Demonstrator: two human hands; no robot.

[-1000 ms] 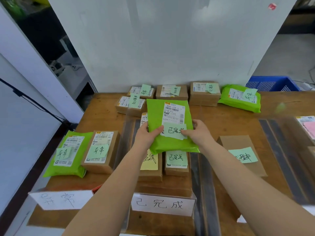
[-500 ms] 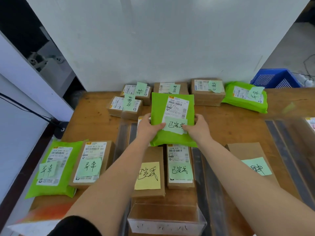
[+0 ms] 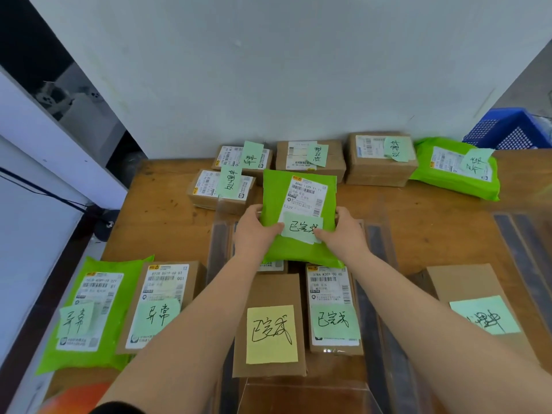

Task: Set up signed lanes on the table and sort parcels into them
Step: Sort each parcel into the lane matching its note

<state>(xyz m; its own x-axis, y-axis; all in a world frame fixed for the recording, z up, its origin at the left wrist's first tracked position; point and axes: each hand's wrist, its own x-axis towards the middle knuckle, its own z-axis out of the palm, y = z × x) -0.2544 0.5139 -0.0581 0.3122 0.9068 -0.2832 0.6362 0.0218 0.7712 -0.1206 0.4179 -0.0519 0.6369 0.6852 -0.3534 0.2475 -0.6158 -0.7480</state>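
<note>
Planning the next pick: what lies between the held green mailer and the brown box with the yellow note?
In the head view, a partly hidden labelled parcel, under the green mailer and behind the yellow-note box.

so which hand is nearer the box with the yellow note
Left. The left hand grips the green mailer's edge beyond the box with the yellow note; the right hand is farther right.

Mailer bag (image 3: 298, 216) sits mid-table, held btwn left hand (image 3: 254, 231) on its left edge & right hand (image 3: 343, 234) on its right. Its near edge overlaps a parcel under it. Just in front: two boxes side by side, left box (image 3: 268, 327), right box (image 3: 333, 306). Far left: bagged parcel (image 3: 86, 312) w/ a box (image 3: 161, 306) to its right. Behind the bag, along the wall: four boxes, then another bag (image 3: 455, 168) at far right. Near right: one box (image 3: 478, 306). Crate (image 3: 507, 130) beyond the table's far right corner.
</note>
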